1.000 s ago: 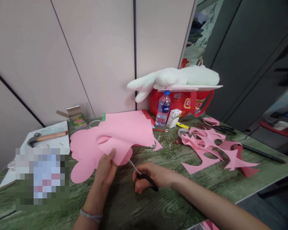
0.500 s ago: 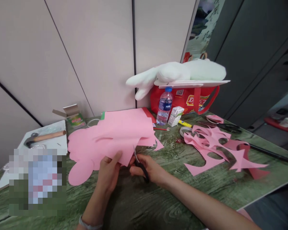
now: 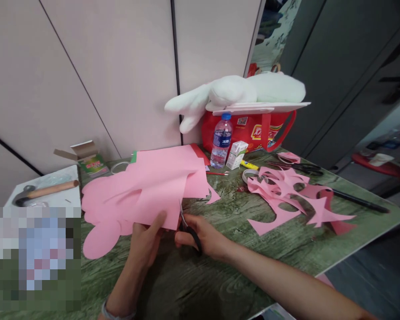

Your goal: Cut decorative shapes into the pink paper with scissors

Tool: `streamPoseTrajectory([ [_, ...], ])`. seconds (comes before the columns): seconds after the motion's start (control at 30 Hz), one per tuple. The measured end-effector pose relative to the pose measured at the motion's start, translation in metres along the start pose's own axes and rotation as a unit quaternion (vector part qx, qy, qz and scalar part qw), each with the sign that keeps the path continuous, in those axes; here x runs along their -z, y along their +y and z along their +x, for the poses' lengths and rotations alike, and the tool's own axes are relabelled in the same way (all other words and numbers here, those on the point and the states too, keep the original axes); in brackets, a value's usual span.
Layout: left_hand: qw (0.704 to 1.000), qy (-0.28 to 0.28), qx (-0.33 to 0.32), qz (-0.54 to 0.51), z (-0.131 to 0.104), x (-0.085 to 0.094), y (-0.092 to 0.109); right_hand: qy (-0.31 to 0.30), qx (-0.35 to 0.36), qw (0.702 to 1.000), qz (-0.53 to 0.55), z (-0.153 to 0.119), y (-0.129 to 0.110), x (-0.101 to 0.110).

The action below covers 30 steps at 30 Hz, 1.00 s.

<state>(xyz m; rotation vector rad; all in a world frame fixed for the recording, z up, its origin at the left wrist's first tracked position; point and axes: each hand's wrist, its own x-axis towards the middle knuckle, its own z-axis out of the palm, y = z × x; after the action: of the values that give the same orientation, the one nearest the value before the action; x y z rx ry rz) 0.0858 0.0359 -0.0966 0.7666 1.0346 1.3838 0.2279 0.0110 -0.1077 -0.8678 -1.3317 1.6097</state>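
Observation:
A sheet of pink paper (image 3: 163, 195) is pinched near its front edge by my left hand (image 3: 148, 240), thumb on top and fingers underneath. My right hand (image 3: 200, 238) grips black-handled scissors (image 3: 192, 233), whose blades point away from me at the sheet's right edge. Whether the blades bite into the paper I cannot tell. Under and left of the sheet lie several rounded pink cut-outs (image 3: 102, 240). More pink sheets (image 3: 166, 160) are stacked behind, with a small pointed scrap (image 3: 214, 194) at their right.
Pink offcuts (image 3: 276, 218) and a tape roll (image 3: 250, 176) lie on the right. Behind stand a water bottle (image 3: 221, 144), a small white carton (image 3: 236, 155) and a red bag (image 3: 250, 129) bearing a white plush toy (image 3: 233, 91). A hammer (image 3: 50, 190) rests on a white board at left.
The view has shifted, so the table's things sit further left and most sit slightly higher. My left hand still holds the sheet and my right hand the scissors, both near the same edge.

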Motion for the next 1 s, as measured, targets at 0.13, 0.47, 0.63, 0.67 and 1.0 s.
streamPoseTrajectory([
  [0.13,0.999,0.011,-0.019,0.023,-0.002,0.001,-0.004,0.018,0.024,1.000,-0.002,-0.001,0.002,-0.003],
  [0.47,0.999,0.008,-0.012,0.047,-0.002,0.004,-0.010,0.061,0.039,0.997,0.013,-0.002,0.020,-0.012],
  [0.63,0.995,0.031,-0.025,0.095,0.000,0.011,-0.019,0.061,0.030,0.998,0.010,-0.003,0.025,-0.014],
  [0.67,0.994,0.029,-0.026,0.097,0.000,0.013,-0.020,0.059,0.030,0.998,0.011,-0.004,0.025,-0.014],
  [1.0,0.983,0.027,-0.034,0.177,-0.006,0.007,-0.015,0.077,0.100,0.990,0.059,-0.001,0.023,-0.011],
])
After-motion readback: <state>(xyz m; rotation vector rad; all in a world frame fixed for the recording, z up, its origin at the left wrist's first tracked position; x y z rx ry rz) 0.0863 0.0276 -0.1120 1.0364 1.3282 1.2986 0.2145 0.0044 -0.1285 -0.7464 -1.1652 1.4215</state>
